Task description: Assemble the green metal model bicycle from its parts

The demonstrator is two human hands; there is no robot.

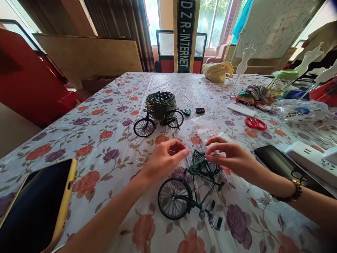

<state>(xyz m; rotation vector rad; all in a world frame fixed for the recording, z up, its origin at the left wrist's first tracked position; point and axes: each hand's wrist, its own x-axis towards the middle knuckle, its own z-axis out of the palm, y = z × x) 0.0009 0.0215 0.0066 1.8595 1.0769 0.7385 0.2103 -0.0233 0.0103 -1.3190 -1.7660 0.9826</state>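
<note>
A dark green model bicycle (195, 168) lies on its side on the flowered tablecloth, handlebar toward me. My left hand (167, 154) hovers left of its far wheel, thumb and forefinger curled nearly together; anything between them is too small to make out. Over the far wheel, my right hand (230, 154) pinches what looks like a thin, pale piece, its kind unclear. Part of that wheel is hidden by my right fingers. Farther back, a black model bicycle (162, 121) stands upright against a dark woven basket (160, 100).
Two small dark items, a green one (187, 111) and a black one (200, 110), lie beyond a clear plastic bag (207, 131). Red scissors (255, 123), a black phone (273, 160) and a power strip (310, 158) are at right. A yellow-cased phone (34, 207) is at left.
</note>
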